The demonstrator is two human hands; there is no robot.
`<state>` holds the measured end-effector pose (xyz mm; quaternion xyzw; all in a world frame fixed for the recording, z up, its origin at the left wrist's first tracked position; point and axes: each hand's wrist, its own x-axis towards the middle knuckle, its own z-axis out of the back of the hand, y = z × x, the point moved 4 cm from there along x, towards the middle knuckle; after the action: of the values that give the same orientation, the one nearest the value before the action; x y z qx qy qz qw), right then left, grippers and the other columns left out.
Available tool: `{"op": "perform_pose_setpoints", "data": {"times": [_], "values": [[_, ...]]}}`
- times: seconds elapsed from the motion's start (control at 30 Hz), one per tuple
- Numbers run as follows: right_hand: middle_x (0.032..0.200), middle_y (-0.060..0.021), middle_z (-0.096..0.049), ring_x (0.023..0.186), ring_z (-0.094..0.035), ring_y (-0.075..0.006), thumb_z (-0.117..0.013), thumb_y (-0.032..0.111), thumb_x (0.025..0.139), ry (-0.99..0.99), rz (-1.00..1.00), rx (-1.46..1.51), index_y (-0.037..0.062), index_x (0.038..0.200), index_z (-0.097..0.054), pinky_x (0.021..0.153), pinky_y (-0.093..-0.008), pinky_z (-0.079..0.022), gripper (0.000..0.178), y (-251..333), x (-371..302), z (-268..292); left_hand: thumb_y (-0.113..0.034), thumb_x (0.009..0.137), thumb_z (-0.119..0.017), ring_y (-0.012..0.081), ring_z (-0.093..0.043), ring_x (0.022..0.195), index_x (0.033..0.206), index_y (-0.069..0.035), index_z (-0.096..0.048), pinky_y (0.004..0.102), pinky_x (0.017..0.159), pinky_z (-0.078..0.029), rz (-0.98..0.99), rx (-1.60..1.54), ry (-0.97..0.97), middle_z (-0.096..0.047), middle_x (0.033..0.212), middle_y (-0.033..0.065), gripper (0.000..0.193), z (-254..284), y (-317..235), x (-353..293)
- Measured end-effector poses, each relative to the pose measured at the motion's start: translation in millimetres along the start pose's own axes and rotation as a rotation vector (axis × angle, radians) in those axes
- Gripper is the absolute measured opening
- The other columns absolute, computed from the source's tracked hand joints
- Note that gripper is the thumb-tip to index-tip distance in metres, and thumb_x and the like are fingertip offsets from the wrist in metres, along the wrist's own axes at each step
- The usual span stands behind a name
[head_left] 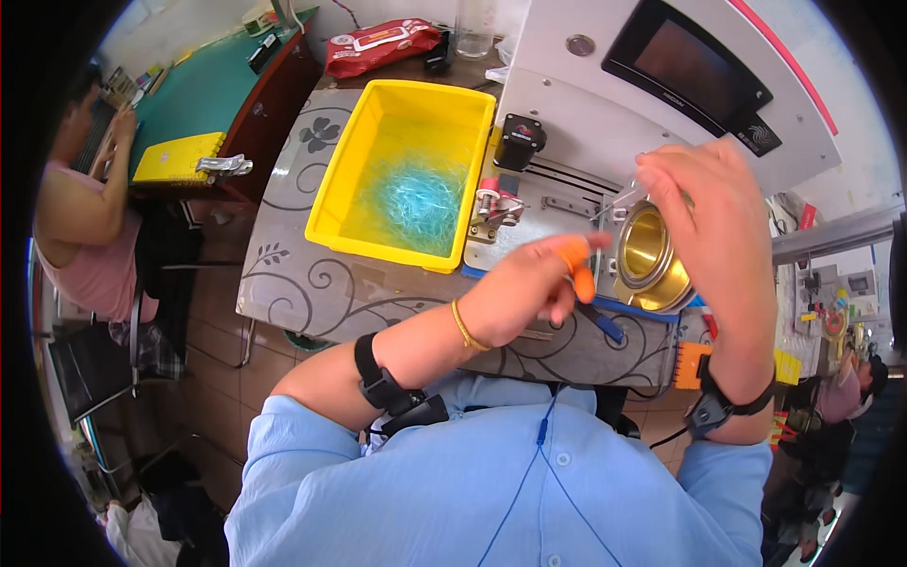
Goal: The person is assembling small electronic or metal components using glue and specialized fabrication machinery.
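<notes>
My left hand hovers in front of a white benchtop machine, fingers curled together, with orange finger covers on the thumb and fingertip. Whether it pinches anything is too fine to tell. A dark blue-handled tool lies just beneath it. My right hand is raised over a shiny brass ring on the machine, partly hiding it. Its fingertips pinch a thin pale pin that points left toward a small spool fixture. Both wrists wear black bands.
A yellow bin holding fine blue strands sits left of the machine on a patterned grey table. Behind it lie a red wipes pack and a clear glass. Another person sits at a green desk on the left.
</notes>
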<state>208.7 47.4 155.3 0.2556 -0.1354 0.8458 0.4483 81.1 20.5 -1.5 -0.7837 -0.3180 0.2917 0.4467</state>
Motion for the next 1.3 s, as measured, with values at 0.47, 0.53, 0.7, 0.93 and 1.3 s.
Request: {"op": "perform_pose_setpoints", "data": {"times": [0.47, 0.53, 0.7, 0.93, 1.3], "values": [[0.1, -0.0069, -0.065, 0.107, -0.055, -0.0257, -0.071, 0.019, 0.08, 0.207, 0.145, 0.252, 0.0028, 0.086, -0.068, 0.091, -0.0401, -0.042, 0.017, 3.5, 6.6, -23.8, -0.022, 0.102, -0.052, 0.0066, -0.052, 0.055, 0.115, -0.005, -0.061, 0.0184, 0.05, -0.042, -0.287, -0.208, -0.364, -0.06, 0.079, 0.002, 0.023, 0.4, -0.9, 19.2], [0.102, -0.007, -0.065, 0.112, -0.054, -0.0268, -0.07, 0.016, 0.08, 0.29, 0.153, 0.248, 0.0031, 0.086, -0.065, 0.094, -0.0405, -0.04, 0.015, 12.4, 11.1, -32.3, -0.021, 0.102, -0.051, 0.0069, -0.053, 0.055, 0.115, -0.005, -0.061, 0.0184, 0.05, -0.042, -0.315, -0.157, -0.378, -0.061, 0.079, 0.0024, 0.023, 1.4, -0.9, 18.9], [0.102, -0.0076, -0.063, 0.118, -0.052, -0.0288, -0.066, 0.009, 0.08, 0.376, 0.18, 0.196, 0.0037, 0.083, -0.059, 0.099, -0.0428, -0.037, 0.01, 12.3, 10.2, -39.5, -0.018, 0.101, -0.052, 0.0075, -0.057, 0.056, 0.121, -0.003, -0.059, 0.0211, 0.05, -0.046, -0.357, -0.059, -0.379, -0.064, 0.079, 0.0039, 0.026, 4.3, -0.2, 20.1], [0.1, -0.0082, -0.059, 0.119, -0.052, -0.0313, -0.065, 0.001, 0.078, 0.188, 0.098, 0.152, 0.0052, 0.085, -0.056, 0.098, -0.0444, -0.038, 0.012, 21.0, -23.4, -12.7, -0.02, 0.1, -0.052, 0.0079, -0.064, 0.066, 0.135, -0.004, -0.05, 0.0172, 0.053, -0.044, -0.172, 0.04, -0.205, -0.068, 0.104, 0.0076, 0.039, 9.8, 2.4, -5.4], [0.104, -0.0052, -0.06, 0.115, -0.054, -0.0295, -0.074, 0.006, 0.073, 0.112, 0.091, 0.042, 0.0084, 0.094, -0.066, 0.096, -0.0425, -0.038, 0.023, 30.6, -16.7, -5.2, -0.022, 0.1, -0.05, 0.004, -0.039, 0.054, 0.106, -0.009, -0.059, 0.0177, 0.048, -0.03, 0.094, -0.738, -0.147, -0.055, 0.083, -0.0025, 0.016, 17.9, 13.0, -8.9]]}}
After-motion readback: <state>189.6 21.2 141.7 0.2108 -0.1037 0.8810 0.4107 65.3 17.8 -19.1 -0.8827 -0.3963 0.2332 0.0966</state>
